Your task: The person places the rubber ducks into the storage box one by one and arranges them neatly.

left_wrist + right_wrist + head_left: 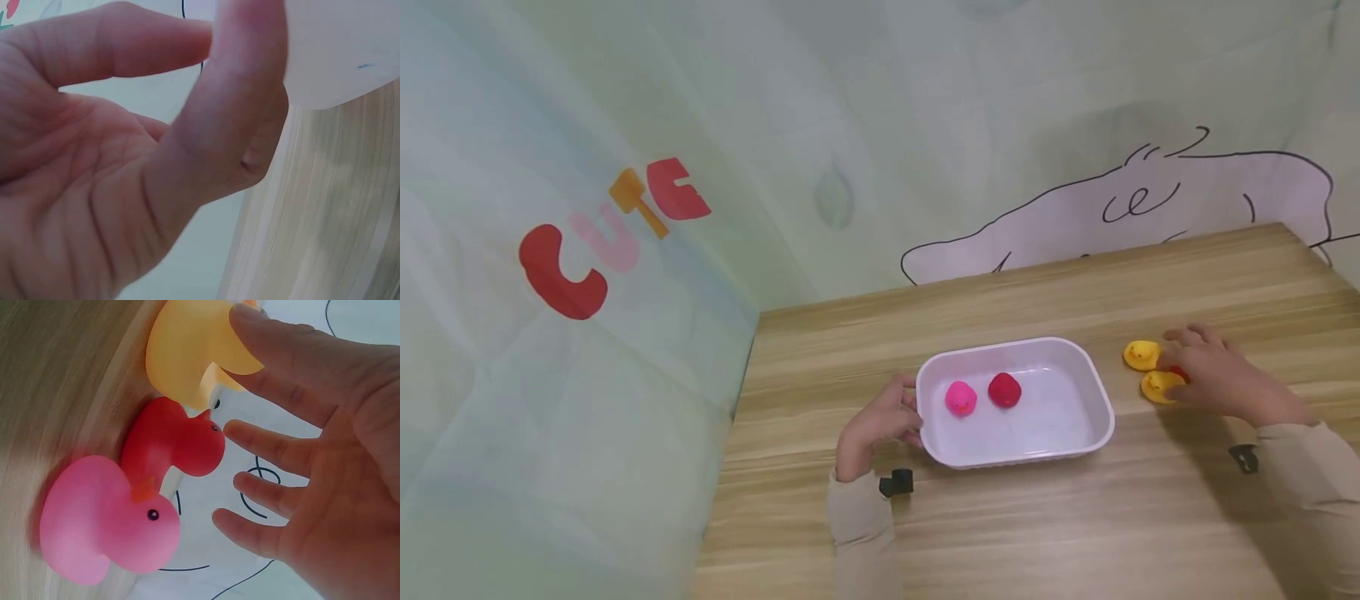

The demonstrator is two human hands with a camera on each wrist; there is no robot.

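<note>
My left hand (876, 421) holds the left side of a white tray (1067, 421), its fingers bent at the rim. Inside the tray sit a pink toy duck (960, 398) and a red toy duck (1004, 390). Over to the right, my right hand (1228, 379) hovers at a group of toy ducks on the table, fingers spread. The right wrist view has a yellow duck (184, 353) overlapped by the thumb tip, a red duck (153, 444) near the fingertips and a pink duck (94, 519) beside it. The hand covers part of this group in the head view.
The wood-grain table (820, 350) meets a pale printed curtain (820, 125) at its back and left. Another yellow duck (1141, 355) sits toward the back of the right-hand group. Dark wrist mounts (901, 482) show at both sleeves.
</note>
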